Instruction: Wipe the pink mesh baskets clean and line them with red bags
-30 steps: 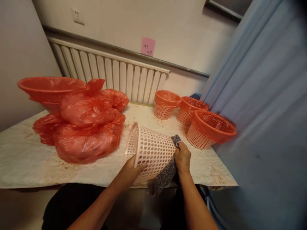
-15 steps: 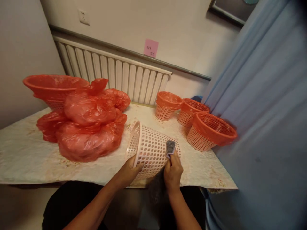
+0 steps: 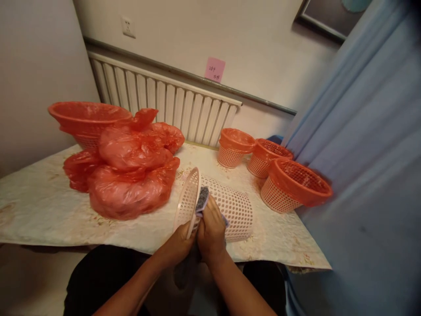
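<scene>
A pale pink perforated plastic wastebasket [image 3: 235, 210] lies on its side on the table, its wide mouth turned to the left. My left hand [image 3: 180, 242] grips the rim at the near edge, thumb outside. My right hand [image 3: 212, 230] is closed on a grey cloth [image 3: 203, 197] with a light purple edge and presses it against the basket's outer wall, close to the rim. Part of the cloth hangs down between my forearms, below the table edge. My two hands are almost touching.
Red plastic bags [image 3: 131, 188], tied and full, are piled at the left, by a red-lined basket [image 3: 88, 116]. Three red-lined baskets [image 3: 279, 193] stand at the right beside a blue curtain [image 3: 368, 175]. A radiator [image 3: 164, 101] runs behind the table [image 3: 39, 210].
My right hand has moved the cloth leftward along the basket, from near its base to beside the rim. My left hand still grips the rim. The view has shifted slightly.
</scene>
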A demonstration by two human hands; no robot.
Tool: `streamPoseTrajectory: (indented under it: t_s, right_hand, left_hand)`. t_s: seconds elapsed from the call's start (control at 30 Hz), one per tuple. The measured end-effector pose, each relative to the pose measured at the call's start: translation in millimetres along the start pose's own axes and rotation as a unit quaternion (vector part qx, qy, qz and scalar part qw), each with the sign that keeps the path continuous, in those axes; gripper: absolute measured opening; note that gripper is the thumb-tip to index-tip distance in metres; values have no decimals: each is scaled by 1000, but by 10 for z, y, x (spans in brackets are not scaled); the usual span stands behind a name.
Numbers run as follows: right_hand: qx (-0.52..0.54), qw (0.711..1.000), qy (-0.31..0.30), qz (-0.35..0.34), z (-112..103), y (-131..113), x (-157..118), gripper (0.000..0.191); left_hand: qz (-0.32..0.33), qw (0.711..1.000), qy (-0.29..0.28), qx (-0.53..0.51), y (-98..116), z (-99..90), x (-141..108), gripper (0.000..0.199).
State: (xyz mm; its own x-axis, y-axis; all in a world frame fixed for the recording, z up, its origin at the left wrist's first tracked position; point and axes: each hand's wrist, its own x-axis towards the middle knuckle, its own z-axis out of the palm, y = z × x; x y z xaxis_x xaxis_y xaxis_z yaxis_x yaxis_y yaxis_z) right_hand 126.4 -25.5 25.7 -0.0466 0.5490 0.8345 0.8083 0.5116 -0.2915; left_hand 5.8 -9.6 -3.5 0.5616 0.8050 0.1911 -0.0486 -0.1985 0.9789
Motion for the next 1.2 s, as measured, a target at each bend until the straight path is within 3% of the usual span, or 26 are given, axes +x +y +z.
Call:
streamPoseTrajectory:
  t_s: [0.17, 0.33, 0.6, 0.73, 0.87, 1.0, 1.1, 1.2]
  right_hand:
    - [0, 999, -36, 28, 7, 75, 225, 49]
    - [-12, 1000, -17, 17, 55, 97, 147, 47]
    - [1, 999, -52, 17, -74, 196, 128, 45]
    - [-1, 997, -49, 58, -188, 492, 134, 41]
    - [-75, 985, -35, 154, -423, 1074, 24, 33]
    - [-189, 948, -3, 257, -708, 1625, -225, 25]
    - [-226, 930, 19, 288, -785, 1706, -426, 26]
    - [-208, 942, 52, 259, -687, 1492, -551, 31]
  left_hand:
    - [-5, 1000, -13, 3, -38, 39, -73, 36]
    - [-10, 1000, -27, -10, -38, 16, -65, 39]
    - [-22, 995, 49, -89, 176, 84, 246, 55]
    - [-31, 996, 40, -79, 96, 79, 197, 52]
    - [-35, 998, 18, -41, 53, 53, 122, 52]
    - [-38, 999, 10, -9, 73, 47, 106, 51]
    - [-41, 999, 0, 8, 61, 38, 101, 49]
    - [-40, 999, -3, 16, 33, 24, 93, 49]
